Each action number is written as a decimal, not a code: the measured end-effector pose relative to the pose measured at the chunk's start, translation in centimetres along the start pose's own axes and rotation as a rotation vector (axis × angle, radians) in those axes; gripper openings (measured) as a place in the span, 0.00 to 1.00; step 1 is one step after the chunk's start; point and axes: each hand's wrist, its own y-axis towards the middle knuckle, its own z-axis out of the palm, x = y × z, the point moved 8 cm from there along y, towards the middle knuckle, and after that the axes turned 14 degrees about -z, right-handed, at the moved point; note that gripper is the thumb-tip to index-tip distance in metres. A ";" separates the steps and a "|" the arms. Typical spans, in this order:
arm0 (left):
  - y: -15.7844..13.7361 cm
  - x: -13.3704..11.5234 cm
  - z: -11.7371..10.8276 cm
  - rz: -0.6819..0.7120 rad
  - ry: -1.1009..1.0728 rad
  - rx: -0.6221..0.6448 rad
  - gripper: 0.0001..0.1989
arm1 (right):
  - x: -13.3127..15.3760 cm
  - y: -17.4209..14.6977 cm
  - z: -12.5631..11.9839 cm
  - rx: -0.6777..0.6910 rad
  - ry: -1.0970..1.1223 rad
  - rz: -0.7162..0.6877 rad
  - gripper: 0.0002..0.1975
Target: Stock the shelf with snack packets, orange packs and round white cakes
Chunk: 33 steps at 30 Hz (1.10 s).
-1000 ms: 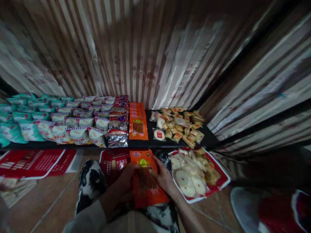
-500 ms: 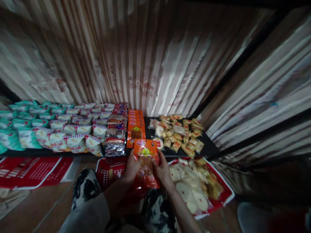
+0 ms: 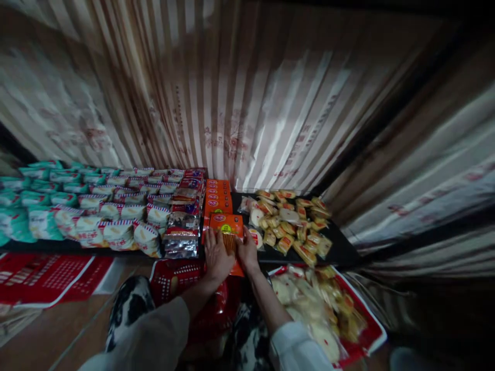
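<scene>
Orange packet [image 3: 228,236] with brown sticks under a clear window, right beneath the fingers of both hands, printed face up. Left hand [image 3: 219,260] laid across its left half, fingers extended over the front; cannot tell whether gripping or merely pressing. Right hand [image 3: 248,251] closed on its right edge. Just beyond the fingertips, an overlapping row of matching orange packets [image 3: 217,198]. Underneath and out to both sides, a low black shelf [image 3: 342,250]. Just left of the fingers, silver-and-red packets [image 3: 183,221]; farther left, rows of white bags [image 3: 118,235], then teal bags [image 3: 42,222]. Near the fingers on the right, small yellow packs [image 3: 286,241] in a loose heap, with a few round white ones among them. Below the fingers, between knees in black-and-white trousers [image 3: 129,304], a red basket [image 3: 164,275]; lower right, a white-rimmed red basket [image 3: 378,337] full of wrapped white rounds [image 3: 284,289]. Well apart at lower left, red perforated plastic [image 3: 65,278] above brown floor tiles [image 3: 85,319]. Farthest out, behind the shelf, striped sheeting [image 3: 247,103] in folds, dimly lit.
</scene>
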 end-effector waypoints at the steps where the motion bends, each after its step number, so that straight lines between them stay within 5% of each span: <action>1: -0.2 -0.1 0.3 0.030 0.030 0.009 0.33 | 0.0 0.4 0.1 -0.011 0.002 0.017 0.27; 10: -0.9 0.2 1.3 0.193 0.161 0.008 0.36 | 0.4 3.6 2.6 0.003 0.044 0.068 0.27; 18: -0.7 0.7 1.7 0.316 0.227 -0.001 0.32 | 0.6 4.4 3.6 0.116 -0.208 0.045 0.20; 28: -0.4 2.1 3.2 0.522 0.308 -0.303 0.21 | 1.4 4.6 4.3 0.306 -0.453 0.017 0.21; 33: -0.1 2.1 3.4 0.480 0.378 -0.310 0.19 | 2.0 4.6 4.3 0.295 -0.519 -0.011 0.19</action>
